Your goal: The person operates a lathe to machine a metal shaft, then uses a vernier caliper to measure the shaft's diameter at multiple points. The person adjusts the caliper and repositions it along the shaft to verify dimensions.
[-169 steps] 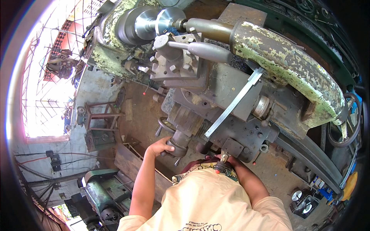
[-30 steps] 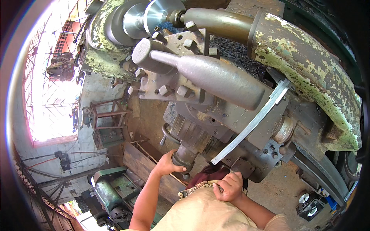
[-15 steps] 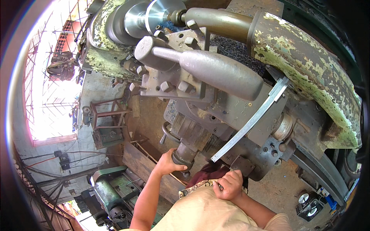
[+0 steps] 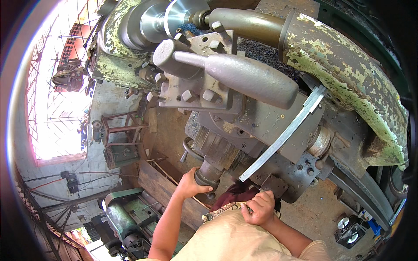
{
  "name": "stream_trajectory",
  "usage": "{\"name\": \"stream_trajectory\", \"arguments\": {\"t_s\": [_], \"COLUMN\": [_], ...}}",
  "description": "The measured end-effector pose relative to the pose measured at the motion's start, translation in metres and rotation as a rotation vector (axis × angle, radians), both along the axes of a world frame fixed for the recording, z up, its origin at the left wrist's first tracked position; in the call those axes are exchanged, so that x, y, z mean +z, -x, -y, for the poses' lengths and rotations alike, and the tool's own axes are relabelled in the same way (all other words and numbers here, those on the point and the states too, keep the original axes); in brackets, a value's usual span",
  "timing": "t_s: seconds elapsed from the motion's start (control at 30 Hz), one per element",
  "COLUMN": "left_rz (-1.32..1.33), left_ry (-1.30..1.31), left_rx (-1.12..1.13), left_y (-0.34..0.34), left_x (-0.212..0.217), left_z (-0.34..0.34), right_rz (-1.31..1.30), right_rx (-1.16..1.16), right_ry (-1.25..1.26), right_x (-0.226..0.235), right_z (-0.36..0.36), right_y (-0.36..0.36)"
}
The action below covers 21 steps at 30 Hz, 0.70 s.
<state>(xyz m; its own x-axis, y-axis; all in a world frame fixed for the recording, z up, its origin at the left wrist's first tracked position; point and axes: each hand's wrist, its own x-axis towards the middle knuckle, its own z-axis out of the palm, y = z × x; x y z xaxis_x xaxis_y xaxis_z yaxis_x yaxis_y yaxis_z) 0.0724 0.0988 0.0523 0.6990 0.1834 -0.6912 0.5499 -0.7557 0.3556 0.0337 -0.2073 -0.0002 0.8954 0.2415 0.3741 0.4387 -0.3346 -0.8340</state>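
Observation:
My left hand [image 4: 190, 183] is wrapped round the dark collar of the cross-slide handle [image 4: 209, 173] on a metal lathe, its thumb lying across the near side. My right hand [image 4: 260, 208] is curled into a fist in front of my shirt, close to a dark block [image 4: 274, 186] on the carriage; whatever it may hold is hidden. Above my hands is the square tool post [image 4: 191, 93] with several bolts and a thick clamping lever [image 4: 250, 78]. A shiny stepped round workpiece [image 4: 154, 21] sits at the upper left, held against the tailstock centre [image 4: 199, 19].
A vernier caliper [image 4: 283, 135] lies slanting across the carriage. The tailstock [image 4: 344, 65], with peeling paint, fills the upper right. Metal shavings [image 4: 261, 50] cover the bed. A green machine [image 4: 130, 217] stands lower left, near a wooden plank [image 4: 170, 191]. A metal stand [image 4: 122, 130] is at left.
The view has shifted very slightly. Both hands keep their places, and I see no clear movement of the handle or the carriage.

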Motion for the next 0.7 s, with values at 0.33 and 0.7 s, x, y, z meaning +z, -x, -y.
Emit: {"name": "stream_trajectory", "arguments": {"t_s": [0.33,0.7], "left_rz": [0.015,0.022], "left_ry": [-0.007,-0.070], "left_rx": [0.022,0.025], "left_y": [0.002,0.002], "left_x": [-0.001,0.005], "left_z": [0.002,0.012], "right_rz": [0.001,0.007], "right_rx": [-0.007,-0.008], "right_ry": [0.010,0.013], "right_x": [0.001,0.001], "right_z": [0.000,0.000], "right_y": [-0.001,-0.001]}}
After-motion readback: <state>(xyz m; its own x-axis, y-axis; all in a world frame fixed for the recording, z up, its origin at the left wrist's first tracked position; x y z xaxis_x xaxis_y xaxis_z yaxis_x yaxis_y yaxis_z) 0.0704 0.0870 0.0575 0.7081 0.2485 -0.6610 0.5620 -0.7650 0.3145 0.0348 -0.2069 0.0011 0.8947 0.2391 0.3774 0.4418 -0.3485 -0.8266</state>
